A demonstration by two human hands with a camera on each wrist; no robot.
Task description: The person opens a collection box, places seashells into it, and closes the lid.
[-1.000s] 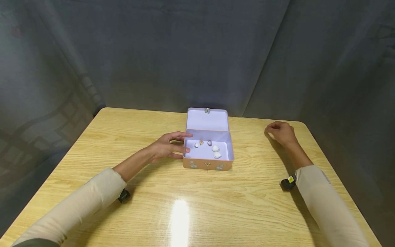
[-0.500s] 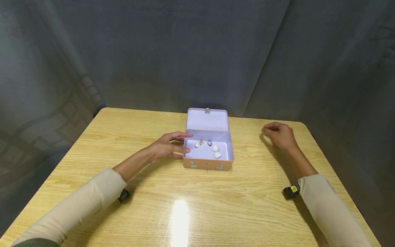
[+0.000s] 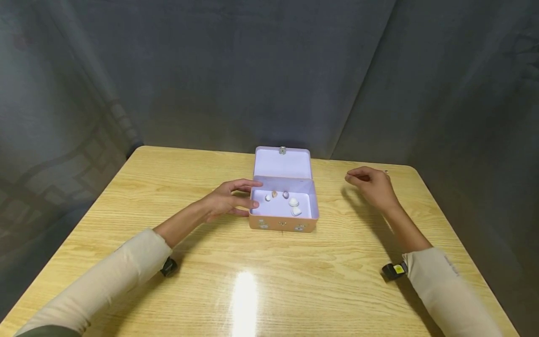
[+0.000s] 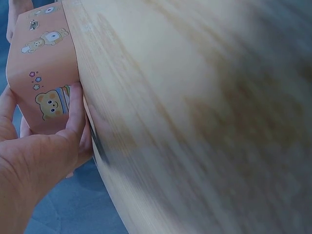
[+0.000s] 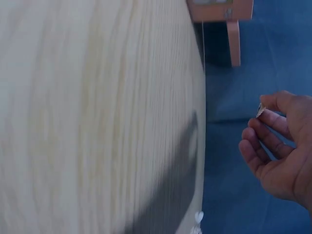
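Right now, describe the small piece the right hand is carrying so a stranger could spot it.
On the light wooden table, look right of the open orange tin box. The right hand pinches a tiny pale shell-like piece at its fingertips, the only one outside the box.

1. You sit in what looks like a staged recording booth: grey cloth backdrop (image 3: 269,70) hangs on every side.
2. A bare wood-grain table (image 3: 294,271) fills it; your wrists carry small cameras (image 3: 393,270).
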